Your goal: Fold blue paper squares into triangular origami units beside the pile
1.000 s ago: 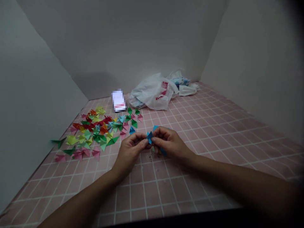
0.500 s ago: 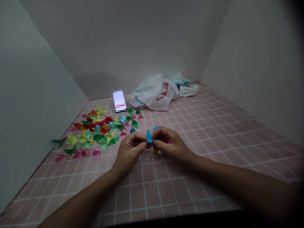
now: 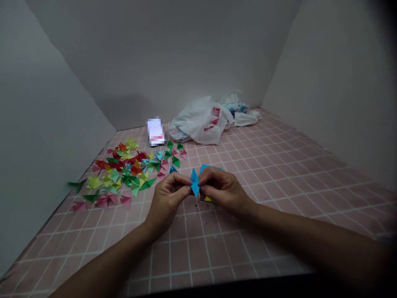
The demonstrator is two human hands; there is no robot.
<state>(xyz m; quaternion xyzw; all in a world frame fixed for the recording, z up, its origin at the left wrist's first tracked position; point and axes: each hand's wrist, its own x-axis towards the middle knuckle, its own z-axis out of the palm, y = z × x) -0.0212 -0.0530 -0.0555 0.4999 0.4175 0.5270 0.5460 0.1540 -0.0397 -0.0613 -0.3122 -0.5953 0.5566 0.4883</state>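
Observation:
My left hand (image 3: 169, 198) and my right hand (image 3: 221, 188) meet over the pink tiled surface (image 3: 248, 174), both pinching a small folded blue paper piece (image 3: 194, 182) between thumb and fingers. More blue paper (image 3: 207, 167) shows behind my right hand's fingers, and a bit of yellow paper (image 3: 207, 199) peeks out under that hand. To the left lies a spread of several folded paper triangles (image 3: 124, 171) in red, green, yellow, pink and light blue.
A white plastic bag (image 3: 200, 120) with red print and another crumpled bag (image 3: 240, 112) lie at the back by the grey wall. A small white packet (image 3: 155, 131) stands near the paper pile. Grey walls close in on the left, back and right.
The blue piece has turned between my fingertips, its point now hanging downward. Both hands stayed in almost the same place.

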